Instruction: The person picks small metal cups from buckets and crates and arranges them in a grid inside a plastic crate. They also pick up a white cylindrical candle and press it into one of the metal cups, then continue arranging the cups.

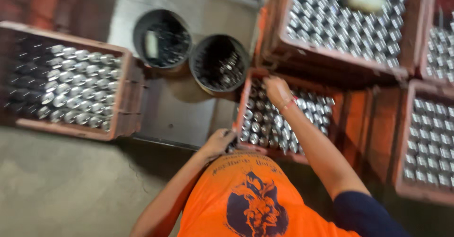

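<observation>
A red crate (246, 105) sits right in front of the person, low in the middle of the view. It is full of small shiny metal cylinders (265, 123) standing on end, packed close in rows.

The left hand (218, 142) is at the near left corner of this crate. Its fingers curl over the rim there, gripping the edge. The arm comes up bent from below. The right hand (276, 91) reaches to the far side of the same crate, with the arm stretched out long over the shiny pieces. The hand is turned down and closed narrow at the top edge, but the picture is blurry, so I cannot tell if it holds a piece or the rim.

The person wears an orange shirt (213, 204) with a dark blue picture on it.

Just past the crate stand two round dark buckets (163, 38) side by side, with metal bits inside. On the left is another red crate (125, 95) of shiny pieces. More full red crates (416, 14) are stacked at the top right and down the right side. The floor (56, 185) is grey.
</observation>
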